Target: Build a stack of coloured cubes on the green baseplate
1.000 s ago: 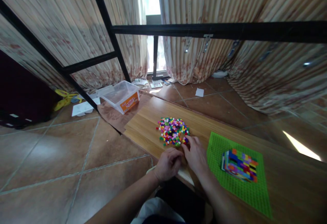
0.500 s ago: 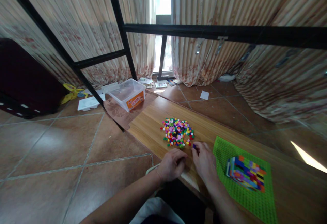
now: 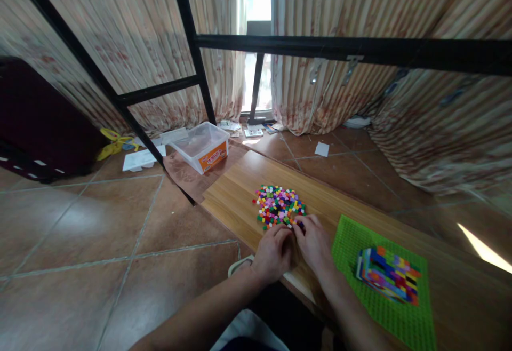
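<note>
A loose pile of small colourful toy bricks [image 3: 278, 201] lies on the wooden table. Just in front of it, my left hand [image 3: 274, 252] is closed, thumb and fingers pinched; what they hold, if anything, is hidden. Close beside it, my right hand [image 3: 314, 241] pinches a tiny dark purple brick [image 3: 300, 224] at the pile's near edge. To the right, a green studded baseplate [image 3: 344, 252] carries a block built from many coloured bricks [image 3: 390, 273]; neither hand touches it.
A clear plastic box [image 3: 200, 145] with an orange label stands on the floor beyond the table [image 3: 236, 180]. Black metal bars [image 3: 320, 45] cross in front of striped curtains. A dark suitcase [image 3: 44, 121] is at the left; papers lie on the tiles.
My right hand has moved left and slightly up, with the purple brick in its fingertips. My left hand has risen a little towards the pile, and the two hands are now closer together.
</note>
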`<state>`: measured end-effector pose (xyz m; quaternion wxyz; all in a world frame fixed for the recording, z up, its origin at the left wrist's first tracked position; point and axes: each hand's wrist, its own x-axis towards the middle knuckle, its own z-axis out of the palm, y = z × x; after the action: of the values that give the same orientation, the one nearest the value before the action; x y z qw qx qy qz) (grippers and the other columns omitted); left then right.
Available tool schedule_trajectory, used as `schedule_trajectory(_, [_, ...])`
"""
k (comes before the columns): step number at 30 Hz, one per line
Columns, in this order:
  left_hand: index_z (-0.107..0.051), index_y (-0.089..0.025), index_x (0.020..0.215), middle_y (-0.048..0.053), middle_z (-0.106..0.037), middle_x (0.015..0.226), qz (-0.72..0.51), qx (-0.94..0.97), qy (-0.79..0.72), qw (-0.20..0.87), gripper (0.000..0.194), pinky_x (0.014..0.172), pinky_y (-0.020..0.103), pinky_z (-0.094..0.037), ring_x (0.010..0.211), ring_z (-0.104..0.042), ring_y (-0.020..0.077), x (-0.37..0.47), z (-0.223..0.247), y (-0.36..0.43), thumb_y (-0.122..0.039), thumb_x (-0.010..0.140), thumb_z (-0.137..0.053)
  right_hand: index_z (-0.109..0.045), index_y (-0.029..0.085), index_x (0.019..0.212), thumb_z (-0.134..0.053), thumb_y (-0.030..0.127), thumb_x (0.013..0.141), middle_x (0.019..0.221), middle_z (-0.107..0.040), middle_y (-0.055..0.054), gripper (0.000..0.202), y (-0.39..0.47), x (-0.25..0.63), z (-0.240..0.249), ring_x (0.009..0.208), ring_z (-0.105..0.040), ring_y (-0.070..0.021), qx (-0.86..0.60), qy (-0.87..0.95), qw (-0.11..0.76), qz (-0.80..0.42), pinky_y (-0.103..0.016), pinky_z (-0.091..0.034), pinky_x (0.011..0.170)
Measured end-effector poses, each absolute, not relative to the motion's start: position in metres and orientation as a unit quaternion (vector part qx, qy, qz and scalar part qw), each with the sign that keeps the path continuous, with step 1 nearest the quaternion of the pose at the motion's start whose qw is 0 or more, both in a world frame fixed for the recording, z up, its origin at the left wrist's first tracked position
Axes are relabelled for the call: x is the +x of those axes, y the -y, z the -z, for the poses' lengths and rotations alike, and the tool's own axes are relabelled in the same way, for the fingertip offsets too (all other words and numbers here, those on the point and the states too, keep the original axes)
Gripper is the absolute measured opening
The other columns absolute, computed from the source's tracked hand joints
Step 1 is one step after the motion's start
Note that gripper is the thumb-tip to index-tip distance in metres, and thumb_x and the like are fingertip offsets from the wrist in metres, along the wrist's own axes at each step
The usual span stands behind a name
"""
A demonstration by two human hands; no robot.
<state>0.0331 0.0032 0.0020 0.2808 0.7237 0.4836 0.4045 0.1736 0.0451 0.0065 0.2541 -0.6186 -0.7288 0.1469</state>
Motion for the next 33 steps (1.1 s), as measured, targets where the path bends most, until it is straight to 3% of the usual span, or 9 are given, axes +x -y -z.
schedule_trajectory(7, [-0.058,-0.02,0.11,0.009,-0.06,0.118,-0.417,0.692,-0.504,0.306,0.043,0.1,0.04,-0.05,0.112,-0.057,0.0215,0.033,-0.003,-0.004,0.0,0.073,-0.051,-0.064,0.019,0.093,-0.046,0.031,0.09,0.093,-0.06,-0.006,0.022,-0.041,0.178,-0.007,0.081,-0.057,-0.0183,-0.626,0.718,0.263,-0.153,-0.031,-0.043,0.074])
schedule_trajectory(11, [-0.056,-0.02,0.117,0.01,-0.056,0.126,-0.416,0.669,-0.526,0.321,0.048,0.102,0.042,-0.049,0.116,-0.056,0.0228,0.034,-0.003,-0.004,-0.001,0.073,-0.051,-0.063,0.019,0.101,-0.049,0.032,0.088,0.095,-0.061,-0.007,0.024,-0.046,0.18,-0.009,0.08,-0.058,-0.0186,-0.627,0.708,0.281,-0.161,-0.032,-0.046,0.074])
schedule_trajectory(18, [-0.047,-0.02,0.132,0.014,-0.048,0.14,-0.415,0.656,-0.543,0.321,0.061,0.113,0.05,-0.04,0.131,-0.048,0.0275,0.037,-0.006,-0.006,-0.003,0.074,-0.054,-0.061,0.017,0.123,-0.04,0.01,0.084,0.116,-0.06,-0.012,0.045,-0.09,0.182,-0.011,0.105,-0.057,-0.0223,-0.644,0.717,0.237,-0.127,-0.036,-0.043,0.092])
schedule_trajectory(23, [-0.042,-0.016,0.137,0.017,-0.045,0.143,-0.408,0.659,-0.54,0.329,0.065,0.117,0.05,-0.034,0.136,-0.042,0.0286,0.039,-0.004,-0.015,-0.003,0.074,-0.054,-0.066,0.021,0.116,-0.047,0.005,0.074,0.118,-0.061,-0.009,0.048,-0.095,0.181,-0.01,0.103,-0.059,-0.0212,-0.615,0.744,0.215,-0.149,-0.033,-0.045,0.091])
schedule_trajectory(27, [-0.042,-0.017,0.137,0.016,-0.046,0.142,-0.409,0.662,-0.536,0.327,0.065,0.117,0.053,-0.034,0.136,-0.042,0.0295,0.04,0.0,-0.019,-0.003,0.075,-0.054,-0.067,0.02,0.114,-0.042,0.003,0.077,0.116,-0.061,-0.009,0.048,-0.078,0.184,-0.009,0.104,-0.058,-0.0191,-0.604,0.751,0.217,-0.155,-0.033,-0.045,0.094])
schedule_trajectory(33, [-0.053,-0.021,0.123,0.011,-0.057,0.124,-0.418,0.669,-0.521,0.327,0.052,0.105,0.046,-0.046,0.119,-0.054,0.0249,0.038,-0.004,-0.016,-0.002,0.075,-0.054,-0.068,0.02,0.106,-0.042,0.01,0.081,0.111,-0.061,-0.007,0.037,-0.051,0.196,-0.011,0.099,-0.06,-0.0176,-0.596,0.735,0.253,-0.2,-0.034,-0.046,0.093])
